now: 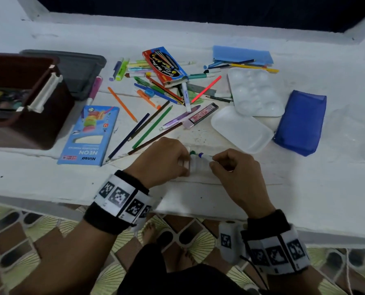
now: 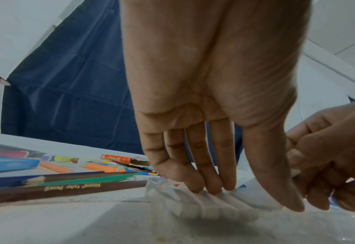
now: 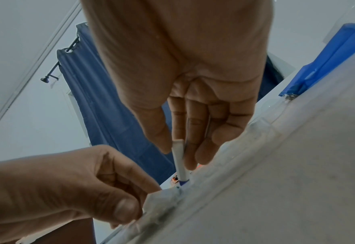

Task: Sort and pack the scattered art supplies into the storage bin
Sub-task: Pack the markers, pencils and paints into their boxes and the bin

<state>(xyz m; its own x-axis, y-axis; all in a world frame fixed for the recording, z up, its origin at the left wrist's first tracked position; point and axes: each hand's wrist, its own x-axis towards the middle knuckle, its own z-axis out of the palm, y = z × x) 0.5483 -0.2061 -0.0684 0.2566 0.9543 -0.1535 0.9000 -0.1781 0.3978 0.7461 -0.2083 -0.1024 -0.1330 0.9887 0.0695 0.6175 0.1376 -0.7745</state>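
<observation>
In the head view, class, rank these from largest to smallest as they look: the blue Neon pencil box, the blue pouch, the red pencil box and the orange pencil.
1. Neon pencil box
2. Blue pouch, nearly alike, so unsure
3. Red pencil box
4. Orange pencil

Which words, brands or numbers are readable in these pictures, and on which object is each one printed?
"NEON", "Ninso" and "12": on the light blue pencil box, seen upside down in the head view.
"Ninso Color Pencil": gold letters, upside down, on the brown pencil in the left wrist view.
Red pencil box: cursive print, too blurred to read.
Small dark case and white marker: print too small to read.
Wristbands: square coded markers, no words.
</observation>
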